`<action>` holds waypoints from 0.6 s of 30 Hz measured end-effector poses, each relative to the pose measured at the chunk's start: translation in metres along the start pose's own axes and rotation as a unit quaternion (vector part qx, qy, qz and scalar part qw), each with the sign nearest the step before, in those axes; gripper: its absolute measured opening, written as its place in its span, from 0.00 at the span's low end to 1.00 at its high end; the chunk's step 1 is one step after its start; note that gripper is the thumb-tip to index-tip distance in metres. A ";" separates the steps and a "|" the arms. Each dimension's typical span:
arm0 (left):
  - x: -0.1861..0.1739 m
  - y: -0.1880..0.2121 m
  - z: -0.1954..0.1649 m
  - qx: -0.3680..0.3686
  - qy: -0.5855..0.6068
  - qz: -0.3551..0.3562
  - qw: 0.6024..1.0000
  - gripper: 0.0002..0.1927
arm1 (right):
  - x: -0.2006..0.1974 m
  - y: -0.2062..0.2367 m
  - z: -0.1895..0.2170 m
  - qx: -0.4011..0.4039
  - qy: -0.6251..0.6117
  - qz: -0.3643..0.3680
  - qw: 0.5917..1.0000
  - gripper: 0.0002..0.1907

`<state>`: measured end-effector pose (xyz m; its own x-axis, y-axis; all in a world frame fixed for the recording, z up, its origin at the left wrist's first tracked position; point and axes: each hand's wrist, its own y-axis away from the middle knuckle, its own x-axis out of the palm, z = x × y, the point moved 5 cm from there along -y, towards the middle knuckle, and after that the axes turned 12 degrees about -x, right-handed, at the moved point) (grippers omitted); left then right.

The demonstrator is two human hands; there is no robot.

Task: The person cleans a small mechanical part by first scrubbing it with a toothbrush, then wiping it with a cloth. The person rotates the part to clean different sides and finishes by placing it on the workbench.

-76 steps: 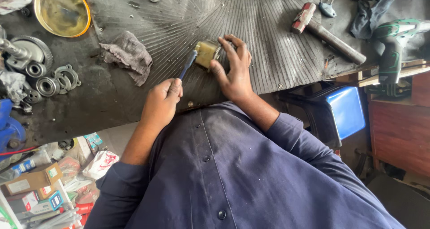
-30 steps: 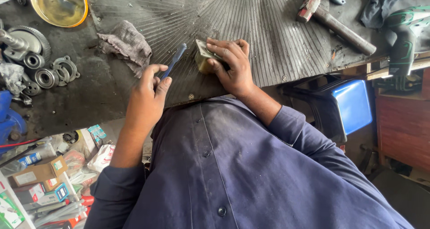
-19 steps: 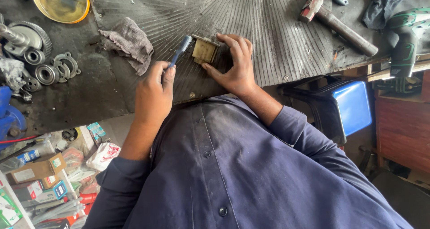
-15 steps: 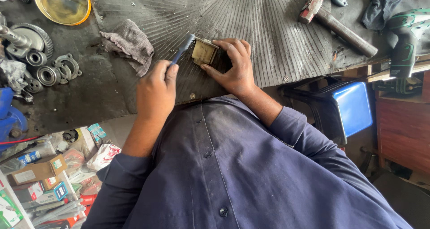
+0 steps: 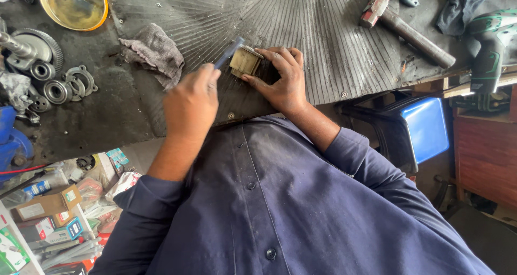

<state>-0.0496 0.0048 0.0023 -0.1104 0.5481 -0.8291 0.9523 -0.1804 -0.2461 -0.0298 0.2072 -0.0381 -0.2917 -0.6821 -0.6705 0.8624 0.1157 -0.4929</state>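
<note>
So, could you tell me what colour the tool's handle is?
Blue, seen in the head view: the tool in the left hand.

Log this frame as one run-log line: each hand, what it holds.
left hand: grips blue-handled tool, tip at block | right hand: steadies small tan rectangular block on ribbed black rubber mat | grey rag nearby

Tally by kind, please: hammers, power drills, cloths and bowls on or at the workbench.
Metal hammer with a long handle: 1
Green cordless power drill: 1
Cloths, one crumpled grey rag and one dark cloth: 2
Round yellow bowl: 1
Total: 5
</note>
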 end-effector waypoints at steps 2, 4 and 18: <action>0.001 0.001 0.002 0.000 -0.012 0.021 1.000 0.08 | 0.000 0.000 0.000 -0.003 -0.003 0.000 1.000 0.30; 0.004 0.004 0.002 0.008 -0.024 0.036 0.999 0.09 | 0.000 0.000 0.000 -0.009 -0.007 0.002 1.000 0.30; 0.002 0.001 -0.003 0.023 -0.028 0.031 0.999 0.06 | 0.001 0.000 -0.002 -0.003 0.003 -0.001 1.000 0.31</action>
<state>-0.0483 0.0082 0.0014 -0.0696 0.4884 -0.8698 0.9436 -0.2508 -0.2164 -0.0306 0.2082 -0.0402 -0.2956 -0.6778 -0.6732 0.8597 0.1185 -0.4968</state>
